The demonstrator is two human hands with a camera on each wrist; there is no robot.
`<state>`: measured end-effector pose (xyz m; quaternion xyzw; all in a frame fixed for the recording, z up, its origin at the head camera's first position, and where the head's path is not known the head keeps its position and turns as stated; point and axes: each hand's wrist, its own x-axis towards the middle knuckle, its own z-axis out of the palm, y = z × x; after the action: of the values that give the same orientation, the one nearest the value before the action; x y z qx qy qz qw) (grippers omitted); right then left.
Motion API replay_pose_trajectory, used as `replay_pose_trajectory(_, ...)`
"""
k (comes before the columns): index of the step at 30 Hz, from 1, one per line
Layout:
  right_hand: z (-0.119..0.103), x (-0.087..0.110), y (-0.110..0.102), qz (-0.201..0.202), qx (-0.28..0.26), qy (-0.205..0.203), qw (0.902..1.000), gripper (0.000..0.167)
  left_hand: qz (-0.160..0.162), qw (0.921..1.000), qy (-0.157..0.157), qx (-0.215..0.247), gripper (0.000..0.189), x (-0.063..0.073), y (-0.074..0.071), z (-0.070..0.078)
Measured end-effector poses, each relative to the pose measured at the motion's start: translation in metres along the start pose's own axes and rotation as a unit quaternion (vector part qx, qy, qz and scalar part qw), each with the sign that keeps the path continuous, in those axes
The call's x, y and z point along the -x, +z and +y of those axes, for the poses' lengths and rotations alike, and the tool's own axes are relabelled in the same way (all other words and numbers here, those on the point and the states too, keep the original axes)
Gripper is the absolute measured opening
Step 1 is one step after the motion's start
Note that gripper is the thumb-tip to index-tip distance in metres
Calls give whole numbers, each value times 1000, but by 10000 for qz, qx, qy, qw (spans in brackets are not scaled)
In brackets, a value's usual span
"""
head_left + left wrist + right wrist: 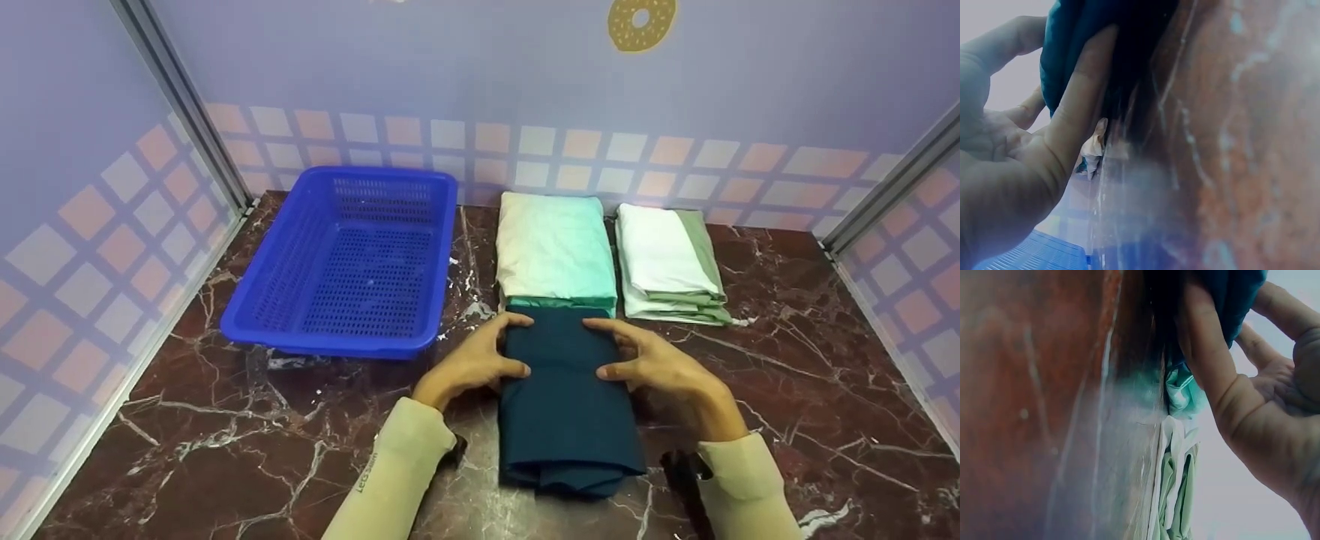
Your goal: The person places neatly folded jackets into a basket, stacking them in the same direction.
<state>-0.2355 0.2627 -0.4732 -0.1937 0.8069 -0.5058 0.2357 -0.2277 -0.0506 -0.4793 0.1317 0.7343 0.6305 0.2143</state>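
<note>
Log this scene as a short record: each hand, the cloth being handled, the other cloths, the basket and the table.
Left hand: grips the navy cloth at its left side
Right hand: grips its right side
Navy cloth: folded; contact with the mint cloth unclear
Mint cloth: folded, beyond the navy cloth
White-green cloth: folded, right of the mint cloth
Basket: blue, perforated, left of the cloths
Table: dark red, pale veins
</note>
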Motion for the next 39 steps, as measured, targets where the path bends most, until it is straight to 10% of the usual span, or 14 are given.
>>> replay_pose_trajectory(26, -20, 8, -5, 595, -570, -333, 9960, 75, 359, 9944, 750, -646, 71, 5, -3, 24)
replay_pose_trajectory(39, -27, 2, 16, 1560, -681, -1160, 9786, 67, 526, 9885, 1367, 387, 67, 9, -6, 38)
